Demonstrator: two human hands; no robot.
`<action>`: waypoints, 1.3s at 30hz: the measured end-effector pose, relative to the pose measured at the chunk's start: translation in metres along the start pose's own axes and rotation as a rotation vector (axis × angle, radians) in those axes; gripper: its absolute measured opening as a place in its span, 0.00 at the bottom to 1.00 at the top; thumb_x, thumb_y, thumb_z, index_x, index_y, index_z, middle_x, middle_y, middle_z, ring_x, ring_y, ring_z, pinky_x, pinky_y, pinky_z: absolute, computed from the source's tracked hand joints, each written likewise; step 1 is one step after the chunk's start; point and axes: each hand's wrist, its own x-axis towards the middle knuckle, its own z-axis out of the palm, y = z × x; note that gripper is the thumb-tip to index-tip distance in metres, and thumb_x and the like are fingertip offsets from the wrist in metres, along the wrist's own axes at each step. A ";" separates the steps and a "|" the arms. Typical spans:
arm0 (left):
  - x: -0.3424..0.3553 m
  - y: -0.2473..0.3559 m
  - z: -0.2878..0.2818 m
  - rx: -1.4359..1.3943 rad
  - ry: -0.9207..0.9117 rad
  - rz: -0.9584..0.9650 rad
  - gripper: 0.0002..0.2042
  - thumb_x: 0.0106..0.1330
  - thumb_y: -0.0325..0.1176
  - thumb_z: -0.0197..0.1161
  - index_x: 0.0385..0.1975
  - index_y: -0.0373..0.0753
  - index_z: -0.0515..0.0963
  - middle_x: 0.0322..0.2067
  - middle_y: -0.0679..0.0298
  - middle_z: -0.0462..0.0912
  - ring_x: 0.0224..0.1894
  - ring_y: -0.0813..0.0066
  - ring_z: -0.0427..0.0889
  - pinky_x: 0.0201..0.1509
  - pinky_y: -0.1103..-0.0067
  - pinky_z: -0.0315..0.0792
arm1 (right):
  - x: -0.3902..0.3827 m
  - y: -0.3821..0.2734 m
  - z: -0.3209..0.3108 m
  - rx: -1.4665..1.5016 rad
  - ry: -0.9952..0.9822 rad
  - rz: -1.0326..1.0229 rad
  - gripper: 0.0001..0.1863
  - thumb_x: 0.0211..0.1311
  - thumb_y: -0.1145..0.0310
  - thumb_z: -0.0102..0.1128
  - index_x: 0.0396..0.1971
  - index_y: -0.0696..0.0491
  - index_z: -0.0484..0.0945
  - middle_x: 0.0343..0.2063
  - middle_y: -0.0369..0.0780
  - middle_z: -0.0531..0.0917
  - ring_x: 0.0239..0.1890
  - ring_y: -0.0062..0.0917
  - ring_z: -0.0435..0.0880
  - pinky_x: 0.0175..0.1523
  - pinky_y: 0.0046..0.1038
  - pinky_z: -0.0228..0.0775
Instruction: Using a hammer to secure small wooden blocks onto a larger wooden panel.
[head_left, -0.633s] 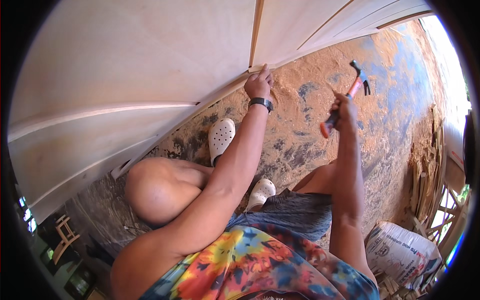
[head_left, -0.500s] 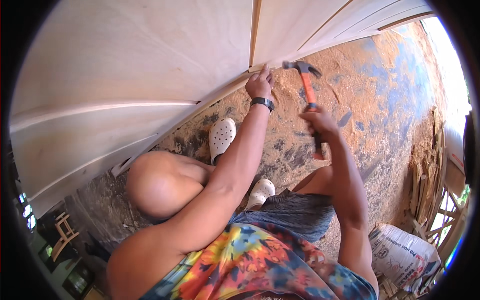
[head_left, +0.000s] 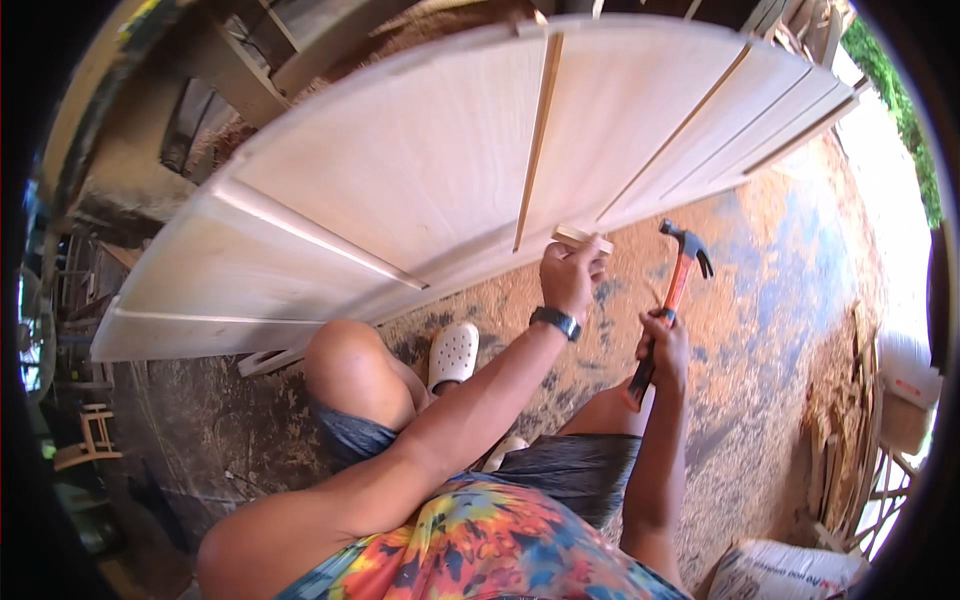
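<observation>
My left hand [head_left: 570,278] is closed on a short, pale wooden block [head_left: 582,239], close to the lower edge of a big light wood panel [head_left: 450,150]. Thin wooden strips run across the panel's face; one dark-edged strip [head_left: 538,140] comes down just left of the block. In my right hand [head_left: 664,345] is a claw hammer [head_left: 676,290] with an orange and black handle, gripped around the middle. The hammer's dark head points up and stands apart from both panel and block, to the right of them.
Sawdust and shavings cover the floor [head_left: 740,290]. Scrap wood [head_left: 835,420] lies stacked at the right, with a printed white sack [head_left: 785,572] at the lower right. A small wooden frame [head_left: 90,437] stands at far left. My white clog [head_left: 454,355] is beside the panel.
My left hand has come away from the panel's bottom edge with the block in its fingers. The hammer has moved right, away from the panel. The view has tilted up, showing the panel's far edge.
</observation>
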 end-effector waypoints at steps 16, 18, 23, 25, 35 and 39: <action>-0.079 0.200 0.111 -0.162 -0.187 0.468 0.15 0.63 0.40 0.70 0.36 0.33 0.81 0.34 0.58 0.84 0.33 0.72 0.85 0.39 0.80 0.82 | -0.101 -0.131 0.029 -0.083 -0.112 -0.331 0.13 0.58 0.73 0.65 0.40 0.59 0.72 0.13 0.33 0.71 0.09 0.17 0.70 0.15 0.20 0.61; -0.081 0.208 0.113 -0.134 -0.170 0.407 0.17 0.62 0.43 0.70 0.36 0.33 0.81 0.32 0.58 0.84 0.31 0.72 0.85 0.37 0.80 0.82 | -0.106 -0.134 0.029 -0.105 -0.134 -0.336 0.13 0.59 0.73 0.65 0.40 0.59 0.72 0.13 0.33 0.71 0.09 0.17 0.70 0.15 0.20 0.61; -0.083 0.216 0.110 0.057 -0.142 0.346 0.22 0.61 0.51 0.69 0.32 0.33 0.80 0.23 0.59 0.83 0.22 0.71 0.85 0.23 0.80 0.80 | -0.116 -0.149 0.036 -0.089 -0.117 -0.373 0.12 0.59 0.73 0.65 0.39 0.58 0.72 0.13 0.33 0.71 0.09 0.17 0.69 0.15 0.20 0.61; -0.085 0.218 0.107 0.092 -0.156 0.391 0.23 0.61 0.52 0.69 0.30 0.32 0.80 0.22 0.59 0.82 0.19 0.72 0.85 0.19 0.82 0.79 | -0.114 -0.154 0.036 -0.065 -0.144 -0.435 0.10 0.60 0.73 0.65 0.38 0.56 0.73 0.12 0.33 0.71 0.09 0.17 0.69 0.14 0.20 0.59; -0.080 0.215 0.106 0.130 -0.124 0.409 0.23 0.62 0.51 0.69 0.23 0.32 0.78 0.17 0.64 0.75 0.12 0.76 0.77 0.14 0.82 0.73 | -0.107 -0.189 0.051 -0.137 -0.286 -0.484 0.12 0.59 0.75 0.64 0.41 0.57 0.73 0.11 0.31 0.69 0.07 0.16 0.66 0.12 0.20 0.57; -0.080 0.213 0.110 0.132 -0.120 0.411 0.22 0.62 0.49 0.69 0.21 0.34 0.77 0.16 0.65 0.74 0.11 0.78 0.74 0.13 0.82 0.69 | -0.105 -0.197 0.031 -0.177 -0.217 -0.524 0.14 0.59 0.76 0.64 0.44 0.57 0.73 0.11 0.31 0.68 0.07 0.15 0.65 0.12 0.20 0.56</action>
